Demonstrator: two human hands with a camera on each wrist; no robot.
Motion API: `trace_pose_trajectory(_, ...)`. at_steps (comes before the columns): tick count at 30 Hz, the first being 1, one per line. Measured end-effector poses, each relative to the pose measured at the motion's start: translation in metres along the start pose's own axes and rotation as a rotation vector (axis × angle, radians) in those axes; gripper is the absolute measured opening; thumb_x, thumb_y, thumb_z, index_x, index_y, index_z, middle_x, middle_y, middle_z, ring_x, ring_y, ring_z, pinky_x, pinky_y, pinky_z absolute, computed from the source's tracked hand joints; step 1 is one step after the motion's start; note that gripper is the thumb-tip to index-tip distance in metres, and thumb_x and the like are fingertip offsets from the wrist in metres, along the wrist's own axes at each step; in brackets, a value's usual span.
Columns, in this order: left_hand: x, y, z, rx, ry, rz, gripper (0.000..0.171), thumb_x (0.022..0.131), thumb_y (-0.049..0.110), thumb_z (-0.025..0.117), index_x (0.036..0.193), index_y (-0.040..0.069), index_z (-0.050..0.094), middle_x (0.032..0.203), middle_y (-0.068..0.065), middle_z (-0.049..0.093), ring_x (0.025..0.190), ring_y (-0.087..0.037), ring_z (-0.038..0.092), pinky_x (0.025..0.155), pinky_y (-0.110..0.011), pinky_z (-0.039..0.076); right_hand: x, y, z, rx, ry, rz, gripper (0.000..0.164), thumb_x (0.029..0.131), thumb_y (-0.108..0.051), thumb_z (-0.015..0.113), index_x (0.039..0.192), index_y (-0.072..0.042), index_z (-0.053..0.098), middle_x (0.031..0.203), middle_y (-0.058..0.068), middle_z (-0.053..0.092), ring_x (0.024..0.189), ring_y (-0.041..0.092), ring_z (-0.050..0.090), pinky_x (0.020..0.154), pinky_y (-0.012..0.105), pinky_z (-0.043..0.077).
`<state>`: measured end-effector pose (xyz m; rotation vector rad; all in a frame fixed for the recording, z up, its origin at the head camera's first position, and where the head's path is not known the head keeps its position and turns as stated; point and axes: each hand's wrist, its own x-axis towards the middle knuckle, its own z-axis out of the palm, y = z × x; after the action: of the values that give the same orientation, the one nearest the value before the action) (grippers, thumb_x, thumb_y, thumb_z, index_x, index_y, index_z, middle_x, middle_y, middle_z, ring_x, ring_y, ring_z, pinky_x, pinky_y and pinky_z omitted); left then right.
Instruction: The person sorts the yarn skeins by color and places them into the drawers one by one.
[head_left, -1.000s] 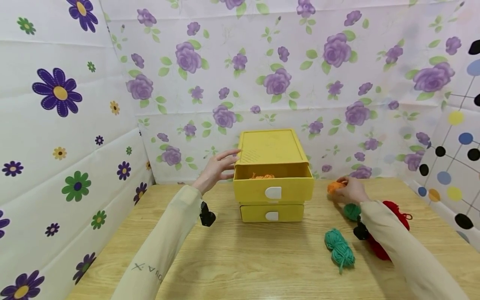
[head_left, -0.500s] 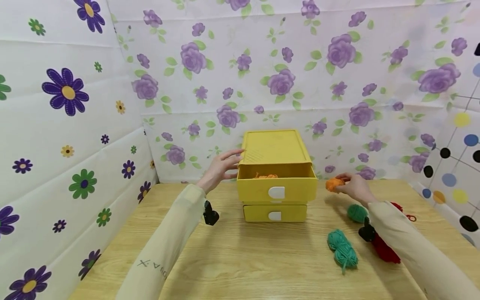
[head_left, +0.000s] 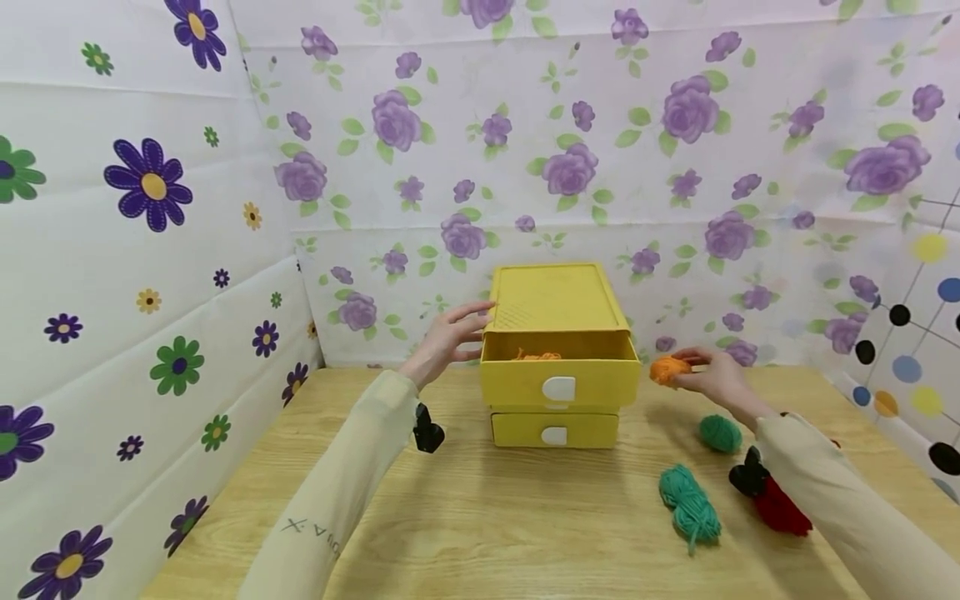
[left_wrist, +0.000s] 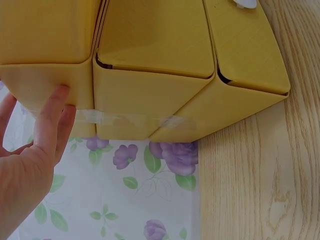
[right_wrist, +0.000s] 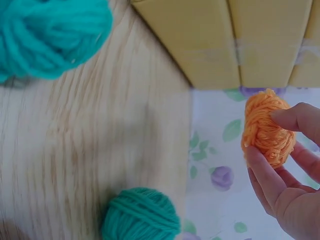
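Observation:
A yellow drawer unit (head_left: 553,296) stands at the back of the table, its top drawer (head_left: 558,382) pulled out. Some orange yarn (head_left: 538,355) shows inside that drawer. My left hand (head_left: 450,340) rests its fingertips on the unit's left side, fingers extended; the left wrist view shows fingers (left_wrist: 49,117) against the yellow wall. To the right of the unit, my right hand (head_left: 717,379) pinches a small ball of orange yarn (right_wrist: 267,129) between thumb and fingers, held above the table.
A dark green yarn ball (head_left: 720,433) lies below the right hand. Nearer the front is a teal yarn skein (head_left: 690,504). Red yarn (head_left: 782,504) is partly covered by the right forearm. Flowered cloth walls (head_left: 420,192) enclose the wooden table (head_left: 480,525).
My right hand has raised the orange yarn ball and brought it a little left, closer to the drawer unit. The left hand stays on the unit; the head view has shifted slightly.

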<state>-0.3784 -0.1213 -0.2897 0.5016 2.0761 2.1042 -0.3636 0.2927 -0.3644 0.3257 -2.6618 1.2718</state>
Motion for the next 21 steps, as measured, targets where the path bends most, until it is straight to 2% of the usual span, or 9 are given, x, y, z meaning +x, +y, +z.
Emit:
trace_pose_trajectory(4, 0.001, 0.001, 0.002, -0.008, -0.001, -0.008, 0.040, 0.092, 0.021, 0.056, 0.131, 0.016, 0.051, 0.124, -0.009, 0.049, 0.104, -0.032, 0.051, 0.080, -0.041, 0.046, -0.004, -0.006, -0.005, 0.016, -0.014, -0.011, 0.049, 0.082, -0.018, 0.069, 0.121, 0.006, 0.050, 0.117, 0.027, 0.047, 0.101, 0.041, 0.048, 0.072, 0.042, 0.048)
trace_pose_trajectory(14, 0.001, 0.000, 0.000, -0.007, -0.015, -0.010, 0.041, 0.092, 0.022, 0.056, 0.132, 0.015, 0.049, 0.128, -0.010, 0.045, 0.107, -0.035, 0.048, 0.080, -0.042, 0.046, -0.005, -0.023, -0.013, -0.035, -0.007, -0.017, 0.050, 0.083, -0.021, 0.068, 0.121, 0.006, 0.051, 0.116, 0.030, 0.048, 0.097, 0.040, 0.051, 0.070, 0.040, 0.048)
trace_pose_trajectory(21, 0.001, 0.000, 0.001, -0.007, -0.004, -0.014, 0.040, 0.091, 0.022, 0.057, 0.131, 0.016, 0.050, 0.125, -0.008, 0.048, 0.106, -0.033, 0.050, 0.079, -0.041, 0.047, -0.011, -0.040, -0.023, 0.015, -0.023, -0.008, 0.054, 0.083, -0.026, 0.067, 0.124, 0.004, 0.049, 0.118, 0.029, 0.046, 0.100, 0.039, 0.050, 0.073, 0.041, 0.048)
